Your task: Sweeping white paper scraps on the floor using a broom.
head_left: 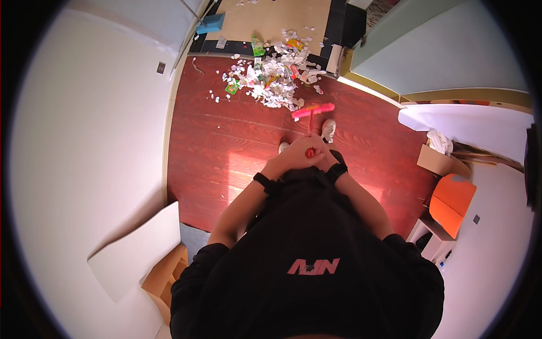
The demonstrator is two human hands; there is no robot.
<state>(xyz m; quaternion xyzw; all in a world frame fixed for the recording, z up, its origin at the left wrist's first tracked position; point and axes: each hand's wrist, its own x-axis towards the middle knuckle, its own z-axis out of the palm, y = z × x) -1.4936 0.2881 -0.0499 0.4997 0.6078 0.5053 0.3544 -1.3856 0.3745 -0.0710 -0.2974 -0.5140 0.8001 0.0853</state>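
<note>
Both my hands are closed round the red handle of a broom [313, 111], in front of my body. My left hand [296, 153] wraps the handle near its top end, which pokes out red between the fingers. Pressed against it, my right hand [326, 160] grips the same handle; its fingers are partly hidden. The broom's pink bristle head lies crosswise beyond my shoes, just on the near side of a heap of torn white paper scraps [276, 85]. Mixed into the heap are a green wrapper [257, 46] and several other coloured wrappers.
A blue dustpan [210, 24] stands at the far left, by the wall. Beyond the heap lies a tan mat [265, 20] with a dark border. On the right are a cardboard box [436, 160] and an orange chair [453, 204]. White boards [138, 248] lean at the left.
</note>
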